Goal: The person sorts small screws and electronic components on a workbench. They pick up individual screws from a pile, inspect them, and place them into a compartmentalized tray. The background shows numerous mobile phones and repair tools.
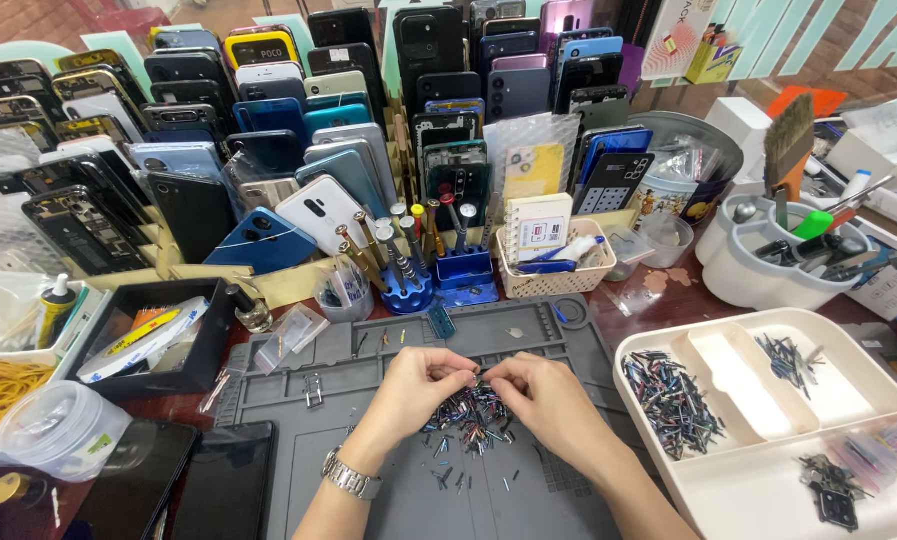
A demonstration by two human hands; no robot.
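over the grey mat (388,500), left hand (413,385) and right hand (538,390) pinch one piece from the small metal bits (468,420); light, stiff, slippery, best gripped by fingertips.

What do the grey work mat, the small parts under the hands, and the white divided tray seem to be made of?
Grey work mat: probably silicone or rubber, matte, with moulded ridges. Small parts: likely metal, with thin shapes and bright glints. White divided tray: apparently plastic, smooth, slightly glossy, with rounded moulded walls.

Dark phone screens (183,480) bottom left, yellow-and-white labelled tube (140,340) in black tray, yellow box (706,55) top right
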